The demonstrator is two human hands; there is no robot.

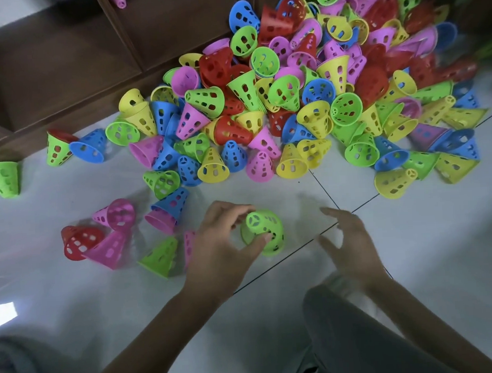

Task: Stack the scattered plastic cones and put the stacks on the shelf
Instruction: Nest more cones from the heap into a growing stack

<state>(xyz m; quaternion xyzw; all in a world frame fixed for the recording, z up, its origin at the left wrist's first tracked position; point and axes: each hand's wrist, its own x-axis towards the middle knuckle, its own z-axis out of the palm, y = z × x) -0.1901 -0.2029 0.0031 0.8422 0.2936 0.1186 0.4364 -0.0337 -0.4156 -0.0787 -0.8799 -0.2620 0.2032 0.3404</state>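
A: Nearest: grey-trousered knee [358, 328]. Left hand [222, 243] clamped on green perforated cone [265, 232], tip up, just above floor [411, 249]. Why?
B: Probably stack base. Right hand [351, 238] spread, empty, blurred. Pile [277, 100] beyond, against shelf [65, 67].

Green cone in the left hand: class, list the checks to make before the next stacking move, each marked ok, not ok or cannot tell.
1. Left hand grips the green cone: ok.
2. Right hand free to fetch another: ok, open and holding nothing.
3. More cones within reach: ok, a lime cone lies left of the hand.
4. Held cone single or already a stack: cannot tell.
5. Shelf has space: ok, compartments look bare.
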